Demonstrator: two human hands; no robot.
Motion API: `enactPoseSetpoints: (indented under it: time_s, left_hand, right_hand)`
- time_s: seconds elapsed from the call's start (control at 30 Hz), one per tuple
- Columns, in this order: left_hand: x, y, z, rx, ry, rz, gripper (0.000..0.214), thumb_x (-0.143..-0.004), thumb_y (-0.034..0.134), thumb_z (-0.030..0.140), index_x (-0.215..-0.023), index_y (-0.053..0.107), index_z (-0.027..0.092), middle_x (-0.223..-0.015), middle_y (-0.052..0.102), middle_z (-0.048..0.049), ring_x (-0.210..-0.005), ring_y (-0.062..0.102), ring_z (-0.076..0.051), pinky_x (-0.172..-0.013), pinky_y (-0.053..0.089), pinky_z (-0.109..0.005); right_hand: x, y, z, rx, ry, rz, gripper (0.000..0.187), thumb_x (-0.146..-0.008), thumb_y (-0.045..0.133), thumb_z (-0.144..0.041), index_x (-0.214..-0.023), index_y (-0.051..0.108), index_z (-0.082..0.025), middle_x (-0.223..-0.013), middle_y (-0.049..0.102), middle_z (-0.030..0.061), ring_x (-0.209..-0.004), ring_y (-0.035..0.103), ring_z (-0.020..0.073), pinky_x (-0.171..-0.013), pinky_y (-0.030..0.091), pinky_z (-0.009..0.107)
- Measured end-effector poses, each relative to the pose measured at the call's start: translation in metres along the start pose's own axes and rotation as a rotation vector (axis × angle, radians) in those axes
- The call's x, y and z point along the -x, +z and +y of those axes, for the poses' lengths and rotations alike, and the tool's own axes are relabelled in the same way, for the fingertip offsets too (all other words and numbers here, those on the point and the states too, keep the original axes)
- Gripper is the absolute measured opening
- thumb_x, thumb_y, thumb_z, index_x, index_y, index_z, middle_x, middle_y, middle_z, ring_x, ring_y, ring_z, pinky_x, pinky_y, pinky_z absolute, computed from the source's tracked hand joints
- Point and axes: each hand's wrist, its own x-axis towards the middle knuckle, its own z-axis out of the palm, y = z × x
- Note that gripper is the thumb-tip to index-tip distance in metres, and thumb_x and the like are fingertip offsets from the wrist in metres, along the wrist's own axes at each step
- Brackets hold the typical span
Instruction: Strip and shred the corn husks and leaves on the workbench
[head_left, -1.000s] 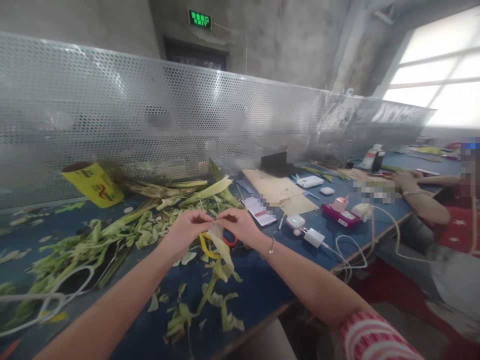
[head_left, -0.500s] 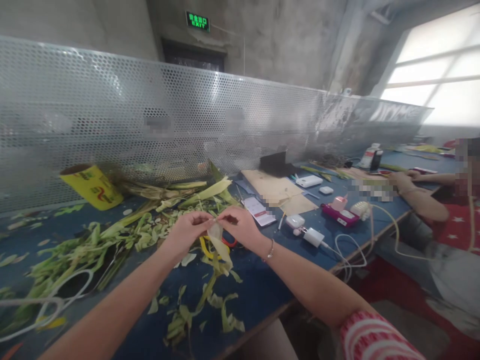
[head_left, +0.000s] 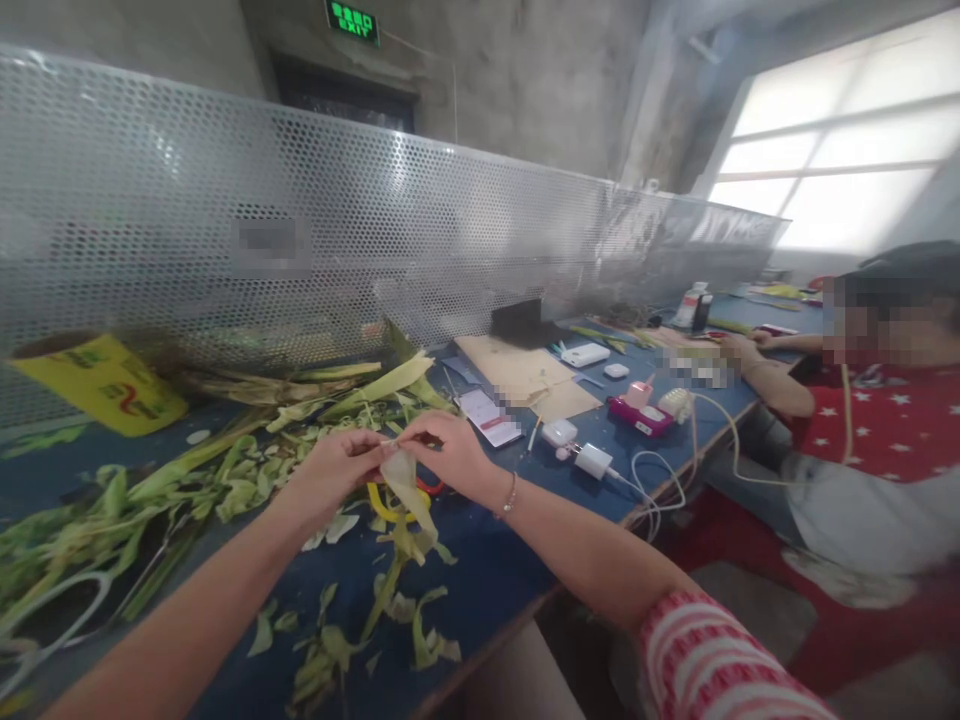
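Observation:
My left hand (head_left: 341,465) and my right hand (head_left: 454,455) meet above the blue table (head_left: 480,570), thumbs and fingers closed in a pinch. Between the fingertips hangs a pale, thin leaf strip (head_left: 411,492) that looks like corn husk, its lower end trailing toward the tabletop. Behind it, partly covered, lie a yellow loop (head_left: 384,510) and a red one, resembling scissor handles. Curled green husk scraps (head_left: 326,655) are scattered below my hands. A larger heap of green strips (head_left: 247,470) spreads to the left of them.
A yellow cardboard tube (head_left: 105,385) lies by the perforated metal screen (head_left: 337,220). On the right are a phone (head_left: 487,417), brown paper (head_left: 517,370), a white charger (head_left: 594,460), a magenta power strip (head_left: 637,415) and cables. Another person (head_left: 885,410) sits farther right.
The view has turned right, so everything sits farther left and more of the other person shows. Both hands keep their pinch on the husk strip, with little visible movement.

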Motion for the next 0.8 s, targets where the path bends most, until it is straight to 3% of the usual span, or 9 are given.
enactPoseSetpoints:
  time_s: [0.13, 0.27, 0.43, 0.8]
  left_hand:
    - [0.0042, 0.0012, 0.0077, 0.051, -0.123, -0.032, 0.034, -0.041, 0.083, 0.033, -0.061, 0.065, 0.011, -0.06, 0.063, -0.0041, -0.056, 0.057, -0.011, -0.055, 0.048, -0.021]
    - [0.006, 0.0017, 0.009, 0.087, -0.146, -0.043, 0.034, -0.041, 0.083, 0.033, -0.063, 0.066, 0.012, -0.062, 0.064, -0.0039, -0.057, 0.058, -0.011, -0.057, 0.05, -0.021]
    - [0.0032, 0.0024, 0.004, 0.055, -0.077, -0.006, 0.031, -0.047, 0.08, 0.036, -0.064, 0.066, 0.013, -0.061, 0.063, -0.0032, -0.055, 0.056, -0.01, -0.053, 0.048, -0.019]
    - [-0.0004, -0.0026, 0.0002, -0.161, 0.149, -0.014, 0.032, -0.051, 0.076, 0.037, -0.07, 0.063, 0.015, -0.063, 0.064, -0.002, -0.061, 0.06, -0.015, -0.06, 0.05, -0.025]
  right_hand:
    - [-0.0002, 0.0, -0.0007, 0.017, -0.088, -0.003, 0.009, -0.079, 0.055, -0.015, -0.075, 0.064, -0.017, -0.079, 0.066, 0.0033, -0.077, 0.059, 0.0113, -0.074, 0.048, 0.022]
    - [-0.0004, 0.0002, 0.002, 0.034, -0.122, -0.03, 0.012, -0.08, 0.053, -0.013, -0.078, 0.064, -0.018, -0.083, 0.067, 0.0034, -0.081, 0.06, 0.0116, -0.077, 0.048, 0.023]
    - [0.0003, 0.0016, 0.0066, 0.021, -0.096, -0.019, 0.015, -0.08, 0.053, -0.014, -0.09, 0.064, -0.017, -0.089, 0.067, 0.0036, -0.085, 0.059, 0.0118, -0.078, 0.048, 0.023]
    - [0.0018, 0.0064, 0.0073, -0.009, 0.071, -0.041, 0.011, -0.08, 0.057, -0.019, -0.083, 0.067, -0.017, -0.077, 0.066, 0.0019, -0.07, 0.058, 0.0095, -0.066, 0.045, 0.02]
